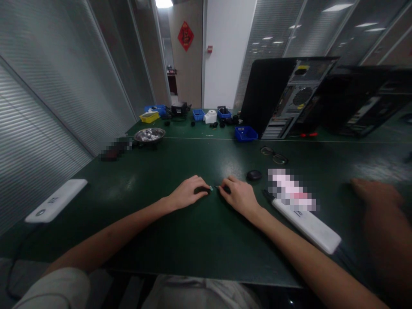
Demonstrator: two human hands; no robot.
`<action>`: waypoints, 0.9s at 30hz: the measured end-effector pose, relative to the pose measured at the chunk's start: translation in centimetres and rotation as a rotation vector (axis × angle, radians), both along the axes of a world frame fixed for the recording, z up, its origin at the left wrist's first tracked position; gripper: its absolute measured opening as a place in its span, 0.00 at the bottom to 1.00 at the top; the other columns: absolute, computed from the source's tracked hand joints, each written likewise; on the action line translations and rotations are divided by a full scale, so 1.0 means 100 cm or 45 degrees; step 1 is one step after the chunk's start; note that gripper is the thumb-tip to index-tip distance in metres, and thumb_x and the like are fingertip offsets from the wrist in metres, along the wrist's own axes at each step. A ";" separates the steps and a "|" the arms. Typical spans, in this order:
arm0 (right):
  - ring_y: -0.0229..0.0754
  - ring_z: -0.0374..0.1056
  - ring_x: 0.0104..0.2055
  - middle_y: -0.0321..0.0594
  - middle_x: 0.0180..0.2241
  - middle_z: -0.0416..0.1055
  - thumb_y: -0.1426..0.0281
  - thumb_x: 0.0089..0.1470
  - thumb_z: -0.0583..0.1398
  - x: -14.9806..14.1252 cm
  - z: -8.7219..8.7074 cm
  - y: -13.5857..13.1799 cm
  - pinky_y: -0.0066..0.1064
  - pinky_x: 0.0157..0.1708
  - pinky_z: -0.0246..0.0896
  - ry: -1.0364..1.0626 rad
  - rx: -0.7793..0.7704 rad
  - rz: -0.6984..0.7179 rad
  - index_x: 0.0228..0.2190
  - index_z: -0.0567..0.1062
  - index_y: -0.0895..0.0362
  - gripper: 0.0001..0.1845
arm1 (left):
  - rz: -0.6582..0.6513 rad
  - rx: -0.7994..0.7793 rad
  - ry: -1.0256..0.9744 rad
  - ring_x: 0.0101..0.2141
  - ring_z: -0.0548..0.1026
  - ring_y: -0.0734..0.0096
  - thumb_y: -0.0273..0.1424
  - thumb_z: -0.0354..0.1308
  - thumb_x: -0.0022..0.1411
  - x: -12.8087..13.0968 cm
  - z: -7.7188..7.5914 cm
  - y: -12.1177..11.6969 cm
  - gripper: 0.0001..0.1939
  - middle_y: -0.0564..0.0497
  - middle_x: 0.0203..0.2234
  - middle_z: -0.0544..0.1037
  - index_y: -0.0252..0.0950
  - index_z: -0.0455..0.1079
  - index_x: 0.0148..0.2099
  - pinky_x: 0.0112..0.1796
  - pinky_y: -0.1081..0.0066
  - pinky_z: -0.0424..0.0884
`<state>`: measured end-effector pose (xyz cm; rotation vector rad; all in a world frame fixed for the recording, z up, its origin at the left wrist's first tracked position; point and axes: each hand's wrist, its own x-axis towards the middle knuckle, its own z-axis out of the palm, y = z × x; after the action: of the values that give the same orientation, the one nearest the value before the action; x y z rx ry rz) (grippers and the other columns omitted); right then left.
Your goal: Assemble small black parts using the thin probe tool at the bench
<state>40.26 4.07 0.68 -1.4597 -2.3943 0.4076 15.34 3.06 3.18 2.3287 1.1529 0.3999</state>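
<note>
Above the green tabletop (pixel 180 249), my two hands face each other with a narrow gap between them. The thumb and fingertips of my left hand (pixel 189 192) are pinched together on a small pale teal piece (pixel 211 188), too small to name. My right hand (pixel 240 194) is also closed in a pinch. A thin sliver shows at its fingertips, pointing at the teal piece; what it belongs to I cannot make out. A black computer mouse (pixel 254 175) lies just beyond my right hand.
A white power bank-like bar (pixel 309 225) lies by my right forearm, another white bar (pixel 58 201) far left. Eyeglasses (pixel 273 155), a metal dish (pixel 149 135), a blue bin (pixel 246 133) and a computer tower (pixel 268 90) stand farther back. Another person's hand (pixel 376 193) rests at right.
</note>
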 end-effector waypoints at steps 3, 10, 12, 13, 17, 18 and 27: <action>0.39 0.69 0.34 0.36 0.40 0.73 0.60 0.66 0.57 0.001 -0.001 0.001 0.30 0.28 0.45 -0.002 -0.012 -0.024 0.38 0.76 0.51 0.11 | -0.039 0.000 -0.010 0.52 0.71 0.63 0.34 0.55 0.71 0.003 0.003 0.001 0.13 0.46 0.51 0.76 0.42 0.75 0.55 0.54 0.60 0.69; 0.39 0.69 0.36 0.36 0.39 0.73 0.59 0.66 0.57 0.000 -0.004 0.004 0.29 0.29 0.47 0.011 -0.051 -0.039 0.37 0.75 0.51 0.11 | -0.093 -0.025 0.012 0.52 0.73 0.65 0.33 0.54 0.72 0.004 0.001 0.010 0.14 0.48 0.50 0.78 0.43 0.74 0.57 0.55 0.62 0.69; 0.39 0.69 0.36 0.36 0.39 0.73 0.59 0.66 0.57 0.000 -0.004 0.004 0.29 0.29 0.48 0.012 -0.056 -0.041 0.37 0.75 0.51 0.12 | -0.017 -0.014 0.017 0.52 0.74 0.66 0.34 0.55 0.72 -0.008 -0.003 0.018 0.15 0.48 0.51 0.78 0.43 0.74 0.58 0.54 0.63 0.70; 0.39 0.69 0.36 0.37 0.39 0.73 0.59 0.66 0.57 0.000 -0.004 0.004 0.29 0.29 0.48 0.012 -0.058 -0.039 0.37 0.75 0.52 0.12 | 0.043 -0.005 0.020 0.51 0.74 0.66 0.34 0.55 0.71 -0.018 -0.005 0.023 0.16 0.48 0.52 0.78 0.43 0.73 0.59 0.53 0.64 0.71; 0.38 0.69 0.35 0.37 0.39 0.73 0.59 0.66 0.57 0.001 -0.004 0.004 0.29 0.29 0.49 0.013 -0.063 -0.032 0.37 0.76 0.52 0.12 | 0.428 0.077 0.058 0.45 0.77 0.65 0.33 0.60 0.68 -0.082 -0.009 0.054 0.17 0.46 0.51 0.79 0.41 0.75 0.57 0.47 0.65 0.74; 0.38 0.69 0.35 0.37 0.39 0.73 0.59 0.66 0.57 0.001 -0.004 0.004 0.29 0.28 0.49 0.015 -0.062 -0.033 0.36 0.76 0.52 0.12 | 0.550 0.109 0.076 0.44 0.77 0.64 0.32 0.61 0.67 -0.102 -0.009 0.062 0.15 0.46 0.49 0.79 0.40 0.76 0.55 0.47 0.64 0.74; 0.38 0.69 0.35 0.36 0.39 0.73 0.59 0.66 0.57 0.001 -0.008 0.004 0.30 0.29 0.49 0.051 -0.051 -0.028 0.36 0.75 0.52 0.12 | 1.446 0.230 0.245 0.43 0.78 0.63 0.39 0.60 0.68 -0.249 -0.008 0.085 0.16 0.45 0.42 0.79 0.31 0.74 0.49 0.48 0.57 0.75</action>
<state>40.38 4.50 -0.13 -1.4792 -2.3500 0.4777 -9.58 11.56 2.36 1.6202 2.5547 0.6733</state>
